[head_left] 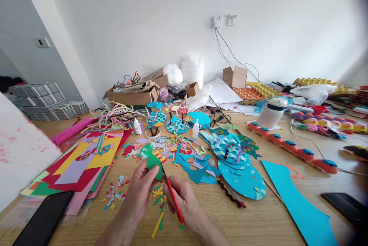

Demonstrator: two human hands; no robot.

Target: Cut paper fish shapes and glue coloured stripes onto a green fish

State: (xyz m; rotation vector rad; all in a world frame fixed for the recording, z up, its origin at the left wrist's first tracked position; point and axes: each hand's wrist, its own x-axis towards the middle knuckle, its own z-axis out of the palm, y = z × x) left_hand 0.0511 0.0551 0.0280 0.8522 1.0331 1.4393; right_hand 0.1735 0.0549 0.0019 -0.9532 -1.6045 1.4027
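Note:
Between thumb and fingers, my left hand (142,182) pinches a green paper fish cutout (153,164) with yellow and red strips along one edge. My right hand (181,195) is closed around red-handled scissors (174,200), whose blades point up at the fish's right edge. Below both hands, cut yellow and green paper strips (159,219) lie scattered on the wooden table (115,230). Small confetti-like paper bits (115,192) sit left of my left hand. Beyond the hands are coloured paper scraps (184,148) and blue offcuts (198,173).
Coloured paper sheets (74,161) and a phone (43,219) lie at the left. Two glue bottles (137,127) stand behind the scraps. At the right are blue paper discs (244,184), a large blue sheet (299,203), painted egg-carton strips (290,146) and a lidded plastic jar (271,113).

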